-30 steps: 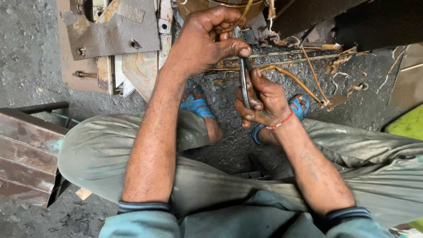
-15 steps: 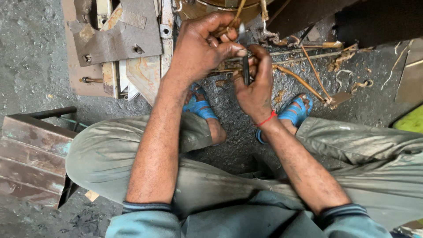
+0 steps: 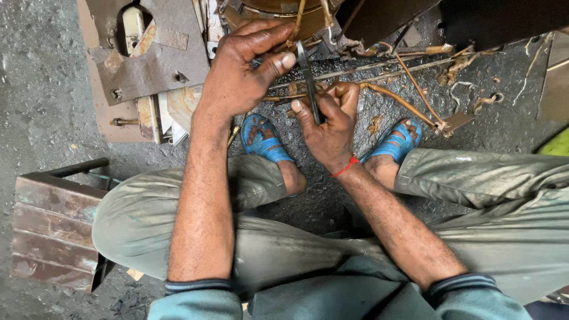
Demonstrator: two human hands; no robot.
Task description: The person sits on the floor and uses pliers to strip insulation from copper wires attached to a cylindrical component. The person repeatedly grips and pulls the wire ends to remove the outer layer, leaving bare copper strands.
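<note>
So a thin dark metal blade (image 3: pixel 308 80) is held pretty much upright in view, long axis running away from the body, tip aimed at the round brown metal housing (image 3: pixel 278 9). It's gripped low by the right hand (image 3: pixel 329 127), fingers curled shut around it. Its upper part is pinched by the left hand (image 3: pixel 240 74), thumb pressed against it, above the blue sandals (image 3: pixel 264 139).

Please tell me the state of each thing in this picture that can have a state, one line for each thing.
left hand: raised, fingers curled, thumb tip touching the dark tool
right hand: closed around the dark tool
dark tool: upright, held between both hands
copper tube: bent, lying on the floor
rusty metal plate: flat on the floor, with a cut-out hole
blue sandals: worn on both feet
wooden stool: standing, unused
</note>
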